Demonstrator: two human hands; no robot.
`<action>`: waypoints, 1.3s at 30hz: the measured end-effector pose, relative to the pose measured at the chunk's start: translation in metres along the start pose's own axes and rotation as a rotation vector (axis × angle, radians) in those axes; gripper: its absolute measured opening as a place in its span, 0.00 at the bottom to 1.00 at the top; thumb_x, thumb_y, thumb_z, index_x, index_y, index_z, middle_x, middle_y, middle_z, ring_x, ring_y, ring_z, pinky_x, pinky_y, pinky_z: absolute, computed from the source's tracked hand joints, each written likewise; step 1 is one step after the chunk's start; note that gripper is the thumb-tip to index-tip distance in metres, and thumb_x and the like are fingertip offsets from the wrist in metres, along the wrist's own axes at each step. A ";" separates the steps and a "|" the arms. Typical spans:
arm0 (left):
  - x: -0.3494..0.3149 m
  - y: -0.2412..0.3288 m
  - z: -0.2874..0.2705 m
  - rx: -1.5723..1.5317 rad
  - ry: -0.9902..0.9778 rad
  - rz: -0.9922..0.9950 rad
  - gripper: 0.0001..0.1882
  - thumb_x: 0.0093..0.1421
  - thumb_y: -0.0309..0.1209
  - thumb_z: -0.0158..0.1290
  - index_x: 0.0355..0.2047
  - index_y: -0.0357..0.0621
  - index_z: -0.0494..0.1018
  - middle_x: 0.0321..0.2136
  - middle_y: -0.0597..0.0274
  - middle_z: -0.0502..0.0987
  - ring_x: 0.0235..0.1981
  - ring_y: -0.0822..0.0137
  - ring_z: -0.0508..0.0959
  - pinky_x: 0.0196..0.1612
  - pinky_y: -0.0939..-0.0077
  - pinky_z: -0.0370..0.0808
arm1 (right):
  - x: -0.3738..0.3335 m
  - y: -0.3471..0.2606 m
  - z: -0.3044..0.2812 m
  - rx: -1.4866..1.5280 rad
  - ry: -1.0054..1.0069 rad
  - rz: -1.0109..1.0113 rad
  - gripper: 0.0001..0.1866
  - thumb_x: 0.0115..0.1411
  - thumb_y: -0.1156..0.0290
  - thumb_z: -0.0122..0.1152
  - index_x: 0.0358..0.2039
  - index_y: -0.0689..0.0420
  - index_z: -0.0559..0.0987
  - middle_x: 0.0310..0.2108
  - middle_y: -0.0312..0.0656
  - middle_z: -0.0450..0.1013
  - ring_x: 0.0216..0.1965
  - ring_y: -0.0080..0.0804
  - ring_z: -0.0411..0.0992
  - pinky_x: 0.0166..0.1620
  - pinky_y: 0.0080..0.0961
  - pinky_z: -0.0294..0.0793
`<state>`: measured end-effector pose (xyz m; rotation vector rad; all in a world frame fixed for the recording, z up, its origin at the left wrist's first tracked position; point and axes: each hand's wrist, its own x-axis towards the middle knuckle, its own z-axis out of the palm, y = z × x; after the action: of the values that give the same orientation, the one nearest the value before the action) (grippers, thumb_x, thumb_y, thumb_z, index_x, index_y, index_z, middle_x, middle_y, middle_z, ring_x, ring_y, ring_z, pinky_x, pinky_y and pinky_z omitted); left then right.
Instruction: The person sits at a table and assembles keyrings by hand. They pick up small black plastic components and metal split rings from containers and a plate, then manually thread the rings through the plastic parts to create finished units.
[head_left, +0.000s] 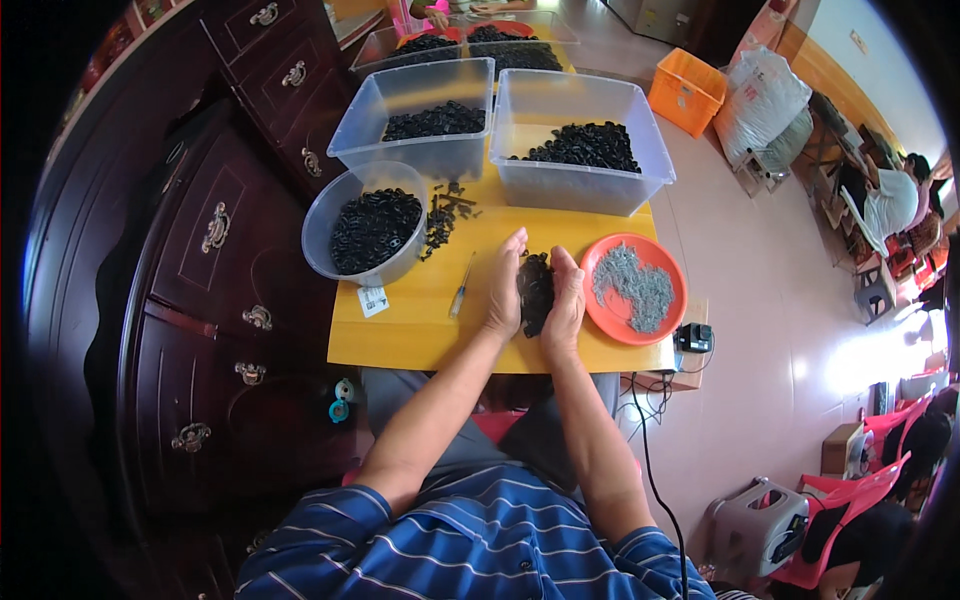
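Note:
My left hand [505, 288] and my right hand [567, 300] stand on edge on the yellow table [400, 340], palms facing each other, fingers stretched out. Between them lies a heap of small black plastic pieces [536, 290], touched from both sides. Close to my right hand is a round orange-red plate [604, 322] with many small silvery metal pieces [652, 298]. A thin screwdriver-like tool [460, 297] lies left of my left hand. Farther left, a clear round tub [318, 240] holds more black pieces [370, 232].
Two clear rectangular bins, left [360, 125] and right [600, 195], hold black pieces beyond my hands. Loose black bits [440, 225] lie beside the tub. A dark wooden cabinet [200, 280] borders the left. A small black device [694, 338] and cables stand off the right corner. Another person's hand [437, 18] shows far off.

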<state>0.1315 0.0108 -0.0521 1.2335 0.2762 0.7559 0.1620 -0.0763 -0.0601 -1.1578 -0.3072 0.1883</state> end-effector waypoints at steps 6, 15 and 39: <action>0.015 0.010 0.003 0.265 -0.185 0.056 0.33 0.75 0.51 0.32 0.66 0.36 0.62 0.65 0.47 0.65 0.67 0.56 0.63 0.70 0.63 0.55 | 0.025 0.010 0.003 -0.108 -0.074 -0.034 0.37 0.75 0.45 0.31 0.67 0.65 0.64 0.67 0.52 0.62 0.69 0.42 0.58 0.71 0.35 0.52; 0.013 0.015 -0.025 0.123 -0.322 -0.033 0.39 0.74 0.57 0.30 0.68 0.36 0.58 0.67 0.46 0.60 0.71 0.55 0.56 0.73 0.61 0.49 | 0.026 -0.004 -0.008 0.092 -0.127 0.015 0.41 0.73 0.39 0.32 0.70 0.63 0.58 0.70 0.52 0.57 0.73 0.41 0.51 0.73 0.39 0.41; -0.015 0.038 -0.041 0.980 -0.616 0.510 0.22 0.53 0.16 0.47 0.49 0.36 0.76 0.54 0.45 0.76 0.60 0.45 0.71 0.65 0.55 0.67 | -0.076 -0.071 -0.050 -0.246 -0.229 0.122 0.12 0.71 0.70 0.53 0.47 0.65 0.79 0.40 0.40 0.79 0.42 0.25 0.76 0.49 0.24 0.74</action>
<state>0.0828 0.0366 -0.0338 2.4557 -0.2347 0.6257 0.1063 -0.1703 -0.0231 -1.4023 -0.4723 0.4007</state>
